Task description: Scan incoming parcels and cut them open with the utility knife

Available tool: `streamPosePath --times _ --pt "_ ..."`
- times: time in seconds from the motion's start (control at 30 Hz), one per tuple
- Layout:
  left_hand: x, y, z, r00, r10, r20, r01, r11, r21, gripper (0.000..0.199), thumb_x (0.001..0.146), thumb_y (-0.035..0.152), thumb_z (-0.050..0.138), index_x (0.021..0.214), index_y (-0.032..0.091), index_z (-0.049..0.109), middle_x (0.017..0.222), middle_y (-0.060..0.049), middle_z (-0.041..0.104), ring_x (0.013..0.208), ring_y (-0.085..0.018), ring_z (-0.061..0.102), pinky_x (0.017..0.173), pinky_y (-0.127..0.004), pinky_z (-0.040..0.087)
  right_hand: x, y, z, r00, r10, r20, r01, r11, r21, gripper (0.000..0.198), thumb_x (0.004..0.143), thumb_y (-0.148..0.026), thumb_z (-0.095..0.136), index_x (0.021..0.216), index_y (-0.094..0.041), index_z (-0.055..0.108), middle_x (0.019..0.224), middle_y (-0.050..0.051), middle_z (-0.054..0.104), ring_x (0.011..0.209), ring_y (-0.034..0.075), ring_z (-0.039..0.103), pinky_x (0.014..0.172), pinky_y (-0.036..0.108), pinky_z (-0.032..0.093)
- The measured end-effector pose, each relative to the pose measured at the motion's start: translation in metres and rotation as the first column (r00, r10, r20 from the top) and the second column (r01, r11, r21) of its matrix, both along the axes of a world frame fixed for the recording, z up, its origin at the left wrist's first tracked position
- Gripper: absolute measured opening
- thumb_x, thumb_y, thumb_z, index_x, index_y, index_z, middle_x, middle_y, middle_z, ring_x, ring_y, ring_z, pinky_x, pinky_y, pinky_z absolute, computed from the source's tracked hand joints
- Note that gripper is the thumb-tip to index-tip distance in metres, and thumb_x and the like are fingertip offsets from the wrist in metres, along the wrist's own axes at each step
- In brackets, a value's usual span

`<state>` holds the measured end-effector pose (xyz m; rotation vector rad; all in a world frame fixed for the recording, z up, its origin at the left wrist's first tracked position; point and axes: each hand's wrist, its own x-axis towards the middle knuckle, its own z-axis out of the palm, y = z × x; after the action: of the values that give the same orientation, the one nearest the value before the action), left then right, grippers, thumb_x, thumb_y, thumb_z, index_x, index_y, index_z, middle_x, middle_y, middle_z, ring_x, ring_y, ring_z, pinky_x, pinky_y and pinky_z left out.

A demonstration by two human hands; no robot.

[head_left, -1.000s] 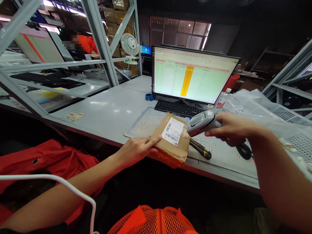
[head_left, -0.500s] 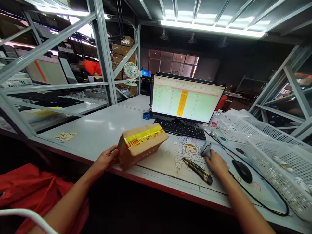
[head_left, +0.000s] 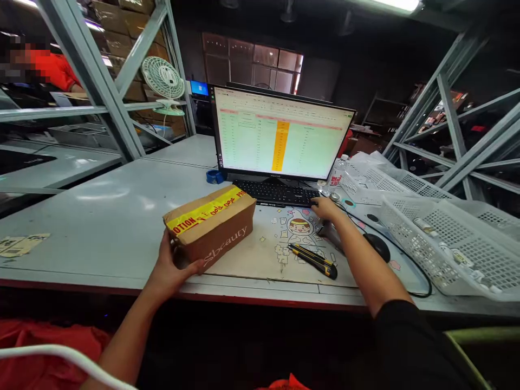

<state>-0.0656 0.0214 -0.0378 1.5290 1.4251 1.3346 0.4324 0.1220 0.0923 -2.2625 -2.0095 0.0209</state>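
A brown cardboard box (head_left: 221, 238) with yellow printed tape along its top rests on the desk mat. My left hand (head_left: 168, 271) grips its near left end, thumb along the front side and fingers around the end. At the right end of the black keyboard (head_left: 276, 193), my right hand (head_left: 328, 208) touches the keys with its fingers stretched out, holding nothing. Beneath my right forearm lies a grey handheld scanner (head_left: 330, 234), partly hidden. A black and yellow utility knife (head_left: 312, 261) lies on the mat between the box and that forearm.
A monitor (head_left: 280, 135) showing a spreadsheet stands behind the keyboard, with a blue tape roll (head_left: 215, 176) at its left. White plastic baskets (head_left: 442, 244) line the right side. A black mouse (head_left: 377, 247) and cable lie nearby. A person in red (head_left: 52, 67) is at far left.
My right hand has let go of the scanner and moved forward to the keyboard. My left hand has wrapped further around the box, which has turned slightly. The view has tilted down and shifted right.
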Motion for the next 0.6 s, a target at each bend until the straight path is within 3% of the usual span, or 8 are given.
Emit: streamPosePath --times 0.1,0.2,0.37,0.6 --pt "0.003 -0.002 0.006 1.000 0.002 0.028 -0.001 1.000 -0.029 0.137 0.066 0.056 0.095 0.173 0.029 0.013 0.166 -0.019 0.043 0.153 -0.041 0.046 0.128 -0.059 0.038 -0.017 0.030 -0.009 1.000 0.018 0.014 -0.017 0.998 -0.057 0.047 0.104 -0.047 0.068 0.139 -0.016 0.065 0.141 0.014 0.066 0.126 0.029 0.065 0.110 0.051 0.052" --pt "-0.001 -0.005 0.008 1.000 -0.004 0.008 0.004 1.000 -0.027 0.131 0.069 0.053 0.093 0.172 0.027 0.017 0.166 -0.019 0.044 0.154 -0.041 0.044 0.129 -0.057 0.037 -0.031 0.045 -0.020 0.998 0.009 0.055 -0.005 0.998 -0.059 0.047 0.102 -0.044 0.070 0.140 -0.017 0.064 0.148 0.013 0.061 0.133 0.032 0.060 0.113 0.058 0.049" --pt "-0.005 -0.005 0.002 0.998 -0.064 0.015 0.064 0.998 0.012 0.129 0.077 0.051 0.091 0.174 0.027 0.010 0.171 -0.018 0.037 0.158 -0.040 0.038 0.132 -0.058 0.032 -0.038 0.054 -0.032 0.993 -0.009 0.115 0.014 0.999 -0.045 0.041 0.100 -0.015 0.057 0.139 -0.007 0.068 0.161 0.023 0.050 0.153 0.037 0.040 0.124 0.054 0.037" --pt "-0.008 -0.001 -0.008 0.995 -0.096 0.019 0.095 0.995 0.030 0.137 0.075 0.055 0.093 0.175 0.030 0.002 0.176 -0.019 0.029 0.162 -0.042 0.031 0.132 -0.062 0.026 -0.042 0.062 -0.032 0.988 -0.084 0.133 0.089 0.996 -0.033 0.047 0.098 -0.011 0.047 0.139 -0.002 0.068 0.148 0.028 0.060 0.145 0.038 0.049 0.116 0.049 0.046"
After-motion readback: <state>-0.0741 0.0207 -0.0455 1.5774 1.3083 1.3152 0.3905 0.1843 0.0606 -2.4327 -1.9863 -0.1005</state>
